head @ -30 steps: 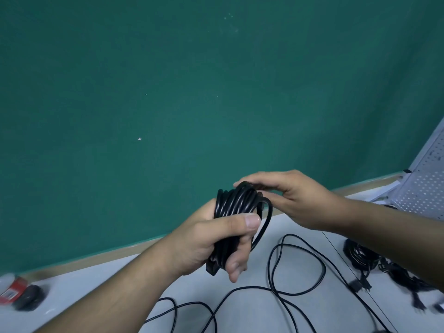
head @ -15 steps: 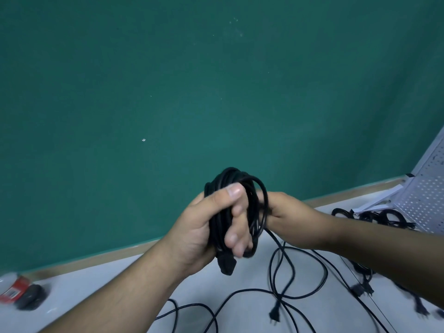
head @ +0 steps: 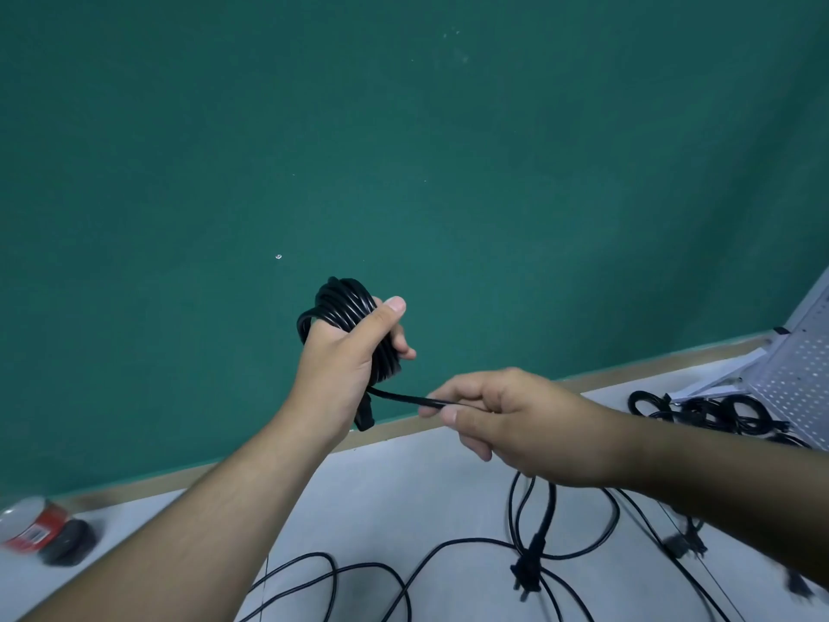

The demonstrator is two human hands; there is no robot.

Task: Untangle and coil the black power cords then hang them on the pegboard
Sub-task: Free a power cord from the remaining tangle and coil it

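Note:
My left hand grips a coiled black power cord, held upright in front of the green wall. One connector end sticks out below the palm. A taut strand of that cord runs from the coil to my right hand, which pinches it between thumb and fingers. The tail hangs down under my right hand, and its plug dangles just above the table. The white pegboard leans at the far right edge.
Loose black cords loop over the white table below my arms. Several coiled cords lie at the foot of the pegboard. A red and black roll of tape sits at the left.
My left hand has lifted the coil up and to the left. My right hand has left the coil and moved right and down, drawing the free strand out taut.

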